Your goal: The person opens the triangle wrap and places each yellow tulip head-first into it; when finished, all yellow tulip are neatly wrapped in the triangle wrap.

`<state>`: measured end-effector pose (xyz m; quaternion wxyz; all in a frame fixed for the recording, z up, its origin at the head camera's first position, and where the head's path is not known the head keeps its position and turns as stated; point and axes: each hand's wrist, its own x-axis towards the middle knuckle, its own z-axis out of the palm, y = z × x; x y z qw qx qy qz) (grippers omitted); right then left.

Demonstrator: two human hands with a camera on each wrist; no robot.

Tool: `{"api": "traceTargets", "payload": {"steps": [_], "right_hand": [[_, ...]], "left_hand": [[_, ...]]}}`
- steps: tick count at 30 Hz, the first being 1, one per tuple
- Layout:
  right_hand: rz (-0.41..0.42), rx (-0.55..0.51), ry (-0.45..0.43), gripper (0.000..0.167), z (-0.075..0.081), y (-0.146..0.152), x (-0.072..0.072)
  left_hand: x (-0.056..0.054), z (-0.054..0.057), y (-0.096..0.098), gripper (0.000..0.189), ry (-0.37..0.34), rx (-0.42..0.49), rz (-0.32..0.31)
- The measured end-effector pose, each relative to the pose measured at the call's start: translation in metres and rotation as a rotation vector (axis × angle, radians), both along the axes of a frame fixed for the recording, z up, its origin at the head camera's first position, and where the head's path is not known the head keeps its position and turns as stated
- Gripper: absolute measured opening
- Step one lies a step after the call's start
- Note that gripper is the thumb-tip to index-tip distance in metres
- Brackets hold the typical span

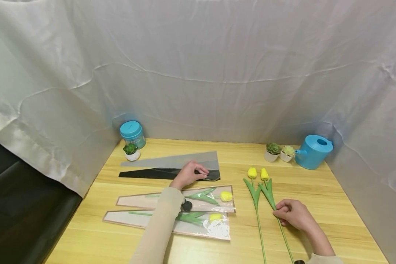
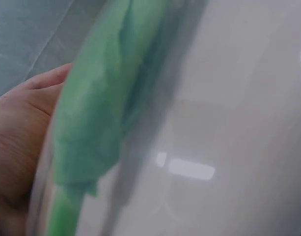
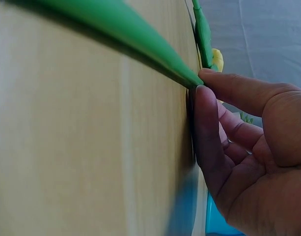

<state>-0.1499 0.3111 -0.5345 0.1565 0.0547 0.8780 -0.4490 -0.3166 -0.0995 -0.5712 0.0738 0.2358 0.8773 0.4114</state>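
Observation:
My left hand [image 1: 190, 174] pinches near the wide right end of a black flower sleeve [image 1: 148, 172] at the back of the table. In the left wrist view, a wrapped flower's green leaf [image 2: 98, 108] covers part of this hand [image 2: 22, 128], and its fingertips are hidden. My right hand [image 1: 293, 214] pinches the stem of a yellow artificial tulip [image 1: 264, 174] just below its leaves. In the right wrist view, thumb and forefinger [image 3: 233, 88] meet on the green stem [image 3: 160, 54]. A second yellow tulip [image 1: 252, 173] lies to its left.
Two sleeved tulips [image 1: 226, 196] [image 1: 216, 217] lie under my left forearm. A grey sleeve [image 1: 184, 158] lies behind the black one. At the back left stand a blue-lidded jar [image 1: 132, 132] and a potted plant [image 1: 131, 151]; at the back right, two succulents [image 1: 272, 151] and a blue watering can [image 1: 311, 152].

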Motion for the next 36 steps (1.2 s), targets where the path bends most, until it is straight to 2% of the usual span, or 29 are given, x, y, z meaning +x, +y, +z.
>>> {"api": "traceTargets", "payload": {"steps": [4,7,12,16,20,24,28,36], "right_hand": [[-0.001,-0.008,0.004,0.024,0.000,0.000,0.001],[-0.004,-0.009,0.003,0.024,0.000,0.000,0.001],[-0.006,0.006,0.001,0.022,0.001,0.001,0.001],[-0.007,-0.007,-0.008,0.023,0.001,0.002,0.001],[-0.007,-0.018,-0.010,0.025,0.000,0.001,0.001],[-0.015,-0.018,-0.014,0.025,-0.001,0.000,0.000],[-0.006,-0.017,-0.014,0.024,0.000,0.000,-0.001],[-0.006,-0.002,-0.003,0.023,-0.001,0.000,-0.001]], "left_hand": [[0.005,0.002,0.000,0.011,-0.073,0.053,0.013],[0.008,0.004,0.003,0.011,-0.070,0.053,0.000],[0.009,0.003,0.017,0.013,-0.002,0.016,-0.053],[0.009,-0.002,0.027,0.020,0.070,-0.019,-0.065],[0.008,-0.006,0.029,0.027,0.127,-0.050,-0.070],[0.008,-0.006,0.029,0.033,0.140,-0.063,-0.084],[0.009,-0.007,0.029,0.031,0.126,-0.042,-0.061],[0.011,-0.007,0.032,0.014,0.139,-0.002,0.014]]}}
